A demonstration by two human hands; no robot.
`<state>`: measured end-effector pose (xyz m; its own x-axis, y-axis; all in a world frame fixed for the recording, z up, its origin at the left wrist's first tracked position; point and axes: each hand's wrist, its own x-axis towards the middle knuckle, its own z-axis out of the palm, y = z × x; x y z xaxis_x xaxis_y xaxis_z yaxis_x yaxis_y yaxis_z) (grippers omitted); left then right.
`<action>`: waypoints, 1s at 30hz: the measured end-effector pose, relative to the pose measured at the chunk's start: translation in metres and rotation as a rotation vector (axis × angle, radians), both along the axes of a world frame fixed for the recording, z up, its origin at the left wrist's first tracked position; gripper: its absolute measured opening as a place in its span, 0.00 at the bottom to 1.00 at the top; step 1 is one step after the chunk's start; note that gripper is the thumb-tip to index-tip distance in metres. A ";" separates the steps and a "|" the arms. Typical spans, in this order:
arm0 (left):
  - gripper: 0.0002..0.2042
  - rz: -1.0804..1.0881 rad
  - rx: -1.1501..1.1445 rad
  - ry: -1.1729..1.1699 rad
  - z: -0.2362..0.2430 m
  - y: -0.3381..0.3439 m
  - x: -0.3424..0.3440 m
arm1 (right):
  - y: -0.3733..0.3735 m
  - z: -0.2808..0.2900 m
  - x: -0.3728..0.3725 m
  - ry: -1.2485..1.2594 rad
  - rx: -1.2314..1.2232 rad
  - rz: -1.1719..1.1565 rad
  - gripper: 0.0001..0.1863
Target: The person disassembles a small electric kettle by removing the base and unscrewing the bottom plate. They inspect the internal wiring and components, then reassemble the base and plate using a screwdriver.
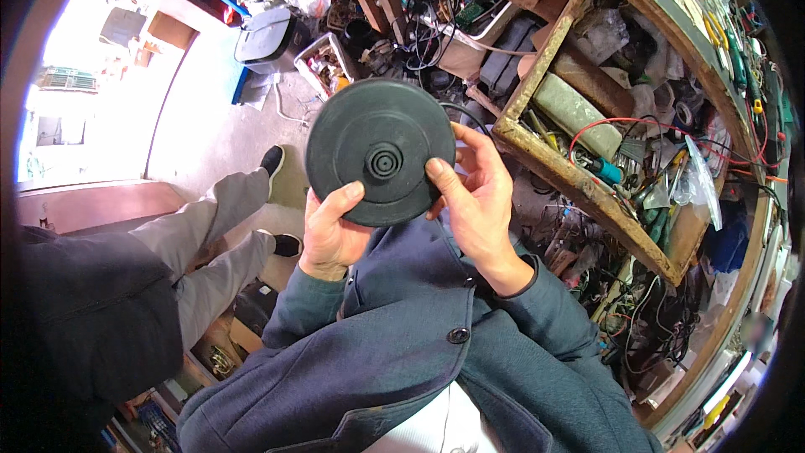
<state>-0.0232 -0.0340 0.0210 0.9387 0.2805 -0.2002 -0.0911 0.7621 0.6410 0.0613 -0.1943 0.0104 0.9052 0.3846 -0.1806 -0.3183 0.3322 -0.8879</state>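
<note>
A round black electric kettle base [344, 130] is held up before my chest, its face with the ringed central connector turned toward me. My left hand [329, 235] grips its lower left edge, thumb on the face and the other fingers hidden behind. At the lower right edge my right hand [485, 214] is closed on it too, the thumb pressing the face beside the connector. A dark cord [470, 113] shows beyond the upper right rim, above my right fingers.
An open wooden drawer [579, 180] full of tools and wires juts out at right, under a cluttered workbench [671, 25]. Cables and boxes crowd the far floor, near a dark bin [267, 40] and a white box [327, 67]. Another person in grey trousers [205, 218] is at left.
</note>
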 end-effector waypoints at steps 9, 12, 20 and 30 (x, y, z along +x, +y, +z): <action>0.30 -0.100 -0.297 0.008 -0.038 0.025 -0.006 | 0.004 -0.008 -0.018 -0.345 -0.169 -0.049 0.28; 0.30 -0.099 -0.268 -0.008 -0.042 0.029 -0.008 | 0.001 -0.007 -0.017 -0.365 -0.178 -0.029 0.28; 0.28 -0.030 -0.099 0.043 -0.026 0.023 -0.005 | -0.001 -0.001 -0.009 -0.135 -0.042 0.011 0.27; 0.22 0.001 0.077 0.107 0.013 0.001 0.006 | -0.004 -0.011 0.002 0.071 0.115 0.047 0.26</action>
